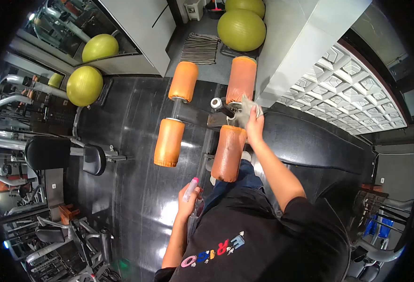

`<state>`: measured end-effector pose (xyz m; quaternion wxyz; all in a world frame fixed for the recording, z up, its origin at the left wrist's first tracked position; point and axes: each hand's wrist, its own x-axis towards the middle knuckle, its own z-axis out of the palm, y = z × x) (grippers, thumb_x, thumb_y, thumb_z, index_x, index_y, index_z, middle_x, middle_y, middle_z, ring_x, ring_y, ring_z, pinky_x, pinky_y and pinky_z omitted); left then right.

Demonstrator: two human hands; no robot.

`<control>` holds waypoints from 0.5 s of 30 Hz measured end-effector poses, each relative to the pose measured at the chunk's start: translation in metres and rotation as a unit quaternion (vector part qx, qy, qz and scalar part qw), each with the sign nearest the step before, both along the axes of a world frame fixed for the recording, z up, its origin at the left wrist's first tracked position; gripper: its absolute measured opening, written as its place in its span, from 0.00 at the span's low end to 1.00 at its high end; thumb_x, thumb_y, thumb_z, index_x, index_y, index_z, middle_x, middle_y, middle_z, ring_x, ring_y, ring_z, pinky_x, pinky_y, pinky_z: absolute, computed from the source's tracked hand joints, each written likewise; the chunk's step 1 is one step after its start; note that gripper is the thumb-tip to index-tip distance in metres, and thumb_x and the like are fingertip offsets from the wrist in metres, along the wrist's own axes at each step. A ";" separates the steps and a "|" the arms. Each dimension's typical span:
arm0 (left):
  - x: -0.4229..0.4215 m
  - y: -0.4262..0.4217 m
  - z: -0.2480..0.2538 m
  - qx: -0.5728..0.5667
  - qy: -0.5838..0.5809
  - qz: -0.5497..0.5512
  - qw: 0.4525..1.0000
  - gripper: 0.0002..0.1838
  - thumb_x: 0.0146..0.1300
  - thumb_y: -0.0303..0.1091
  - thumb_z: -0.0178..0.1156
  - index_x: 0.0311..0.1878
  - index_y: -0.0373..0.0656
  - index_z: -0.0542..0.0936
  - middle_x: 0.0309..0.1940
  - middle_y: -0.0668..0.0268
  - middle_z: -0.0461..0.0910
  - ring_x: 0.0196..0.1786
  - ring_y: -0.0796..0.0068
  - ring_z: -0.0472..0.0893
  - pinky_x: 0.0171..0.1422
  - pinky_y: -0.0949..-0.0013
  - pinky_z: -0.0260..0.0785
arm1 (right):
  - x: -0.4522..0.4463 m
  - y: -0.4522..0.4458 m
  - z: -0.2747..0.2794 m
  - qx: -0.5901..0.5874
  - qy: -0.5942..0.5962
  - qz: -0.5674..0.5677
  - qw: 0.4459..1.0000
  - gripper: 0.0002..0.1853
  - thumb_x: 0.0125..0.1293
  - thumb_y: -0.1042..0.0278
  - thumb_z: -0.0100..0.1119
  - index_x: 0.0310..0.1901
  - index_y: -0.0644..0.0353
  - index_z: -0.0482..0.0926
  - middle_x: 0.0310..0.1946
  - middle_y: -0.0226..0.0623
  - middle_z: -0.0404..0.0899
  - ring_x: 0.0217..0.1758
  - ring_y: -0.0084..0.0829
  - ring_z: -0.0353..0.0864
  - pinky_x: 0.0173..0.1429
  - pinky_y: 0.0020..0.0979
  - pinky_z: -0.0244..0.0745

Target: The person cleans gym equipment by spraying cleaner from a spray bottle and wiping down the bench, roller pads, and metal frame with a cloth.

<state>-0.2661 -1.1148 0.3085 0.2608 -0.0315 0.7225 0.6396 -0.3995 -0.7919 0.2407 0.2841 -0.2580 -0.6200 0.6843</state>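
My right hand (255, 128) is closed around a crumpled pale cloth (250, 109), beside the metal frame between two reddish-brown padded rollers. The far roller (241, 80) and the near roller (228, 152) both have wrinkled covers. To their left are two brighter orange rollers, one far (183, 81) and one near (169, 142). A black post with a pale round end (216, 103) sticks up left of the cloth. Lower down, my left hand (184, 205) grips a clear spray bottle with a pink top (191, 189), apart from the rollers.
A black padded bench (305, 140) extends right from the rollers. Green exercise balls (241, 30) sit at the back and one more (84, 86) at the left. A striped mat (200, 48) lies ahead. Weight machines (94, 160) stand left; a white pillar (289, 51) rises right.
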 end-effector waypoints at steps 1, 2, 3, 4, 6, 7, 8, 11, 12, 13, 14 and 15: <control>0.000 0.000 0.000 -0.006 0.000 -0.002 1.000 0.14 0.65 0.40 0.57 0.37 0.36 0.79 0.30 0.64 0.81 0.28 0.77 0.77 0.34 0.71 0.70 | -0.010 0.010 0.015 0.102 0.016 0.010 0.995 0.17 0.76 0.60 0.47 0.51 0.66 0.77 0.45 0.44 0.82 0.47 0.33 0.80 0.53 0.33 0.73; -0.001 0.000 0.000 -0.006 0.000 -0.001 1.000 0.14 0.65 0.40 0.57 0.37 0.36 0.79 0.30 0.64 0.81 0.28 0.77 0.77 0.34 0.71 0.70 | -0.023 0.020 -0.003 0.158 -0.041 0.019 0.986 0.18 0.76 0.60 0.46 0.54 0.66 0.76 0.49 0.47 0.81 0.53 0.38 0.81 0.57 0.35 0.72; 0.000 0.001 -0.001 -0.008 -0.006 -0.003 1.000 0.14 0.65 0.39 0.57 0.37 0.36 0.79 0.30 0.64 0.81 0.28 0.77 0.77 0.34 0.71 0.70 | -0.030 0.015 0.019 0.194 -0.045 0.044 0.979 0.21 0.76 0.57 0.46 0.56 0.66 0.76 0.51 0.51 0.80 0.54 0.42 0.81 0.57 0.37 0.71; 0.000 0.002 -0.003 -0.011 -0.014 -0.004 1.000 0.14 0.65 0.39 0.57 0.37 0.36 0.79 0.30 0.64 0.81 0.28 0.77 0.77 0.34 0.72 0.70 | -0.041 0.016 0.020 0.164 -0.138 0.153 0.965 0.23 0.75 0.54 0.45 0.57 0.66 0.75 0.52 0.52 0.80 0.54 0.41 0.81 0.57 0.37 0.71; -0.001 0.008 -0.007 -0.015 -0.016 -0.001 1.000 0.13 0.65 0.39 0.57 0.37 0.36 0.79 0.30 0.64 0.81 0.28 0.78 0.77 0.35 0.72 0.70 | -0.072 0.013 -0.006 0.136 -0.160 0.300 0.931 0.27 0.74 0.48 0.46 0.57 0.67 0.75 0.52 0.54 0.79 0.53 0.40 0.81 0.56 0.37 0.72; -0.001 0.012 -0.009 -0.018 -0.016 0.000 1.000 0.13 0.65 0.38 0.57 0.37 0.36 0.79 0.30 0.64 0.81 0.28 0.78 0.77 0.35 0.72 0.71 | -0.087 0.005 -0.036 0.139 -0.089 0.340 0.926 0.29 0.73 0.45 0.47 0.57 0.69 0.75 0.51 0.54 0.79 0.51 0.40 0.81 0.56 0.38 0.72; -0.002 0.019 -0.008 -0.020 -0.019 0.002 1.000 0.13 0.65 0.38 0.57 0.37 0.36 0.79 0.30 0.64 0.81 0.28 0.78 0.77 0.35 0.72 0.71 | -0.096 0.005 -0.043 0.137 -0.091 0.343 0.925 0.29 0.73 0.45 0.47 0.57 0.69 0.75 0.51 0.54 0.79 0.51 0.40 0.81 0.56 0.38 0.72; -0.006 0.039 -0.001 -0.022 -0.012 0.010 1.000 0.13 0.65 0.38 0.58 0.37 0.36 0.79 0.30 0.65 0.81 0.29 0.78 0.77 0.35 0.72 0.71 | -0.118 0.007 -0.056 -0.038 -0.244 0.325 0.913 0.33 0.71 0.42 0.50 0.55 0.71 0.76 0.49 0.53 0.81 0.48 0.40 0.82 0.55 0.38 0.72; -0.007 0.047 0.005 -0.028 -0.015 0.008 0.999 0.12 0.64 0.38 0.58 0.37 0.36 0.79 0.30 0.65 0.81 0.30 0.78 0.78 0.36 0.72 0.71 | -0.122 0.012 -0.058 -0.007 -0.297 0.374 0.879 0.33 0.70 0.41 0.50 0.55 0.71 0.77 0.49 0.51 0.81 0.48 0.40 0.82 0.54 0.39 0.72; -0.006 0.055 0.008 -0.033 -0.016 0.008 0.999 0.12 0.64 0.37 0.58 0.38 0.36 0.79 0.30 0.65 0.81 0.30 0.78 0.78 0.36 0.72 0.71 | -0.129 0.018 -0.058 0.026 -0.346 0.422 0.837 0.34 0.69 0.39 0.51 0.54 0.71 0.77 0.48 0.50 0.81 0.47 0.40 0.82 0.54 0.39 0.73; -0.004 0.061 0.007 -0.033 -0.002 0.016 0.999 0.11 0.63 0.35 0.58 0.38 0.36 0.79 0.30 0.66 0.81 0.30 0.78 0.78 0.36 0.72 0.71 | -0.133 0.020 -0.056 0.002 -0.337 0.489 0.804 0.32 0.69 0.41 0.52 0.53 0.69 0.78 0.46 0.44 0.82 0.45 0.36 0.81 0.51 0.38 0.73; -0.002 0.064 0.004 -0.038 -0.002 0.022 0.999 0.11 0.63 0.35 0.58 0.38 0.36 0.79 0.30 0.66 0.81 0.30 0.78 0.78 0.36 0.72 0.71 | -0.135 0.021 -0.055 0.000 -0.334 0.496 0.801 0.32 0.69 0.41 0.52 0.53 0.69 0.78 0.46 0.44 0.82 0.45 0.36 0.81 0.51 0.38 0.73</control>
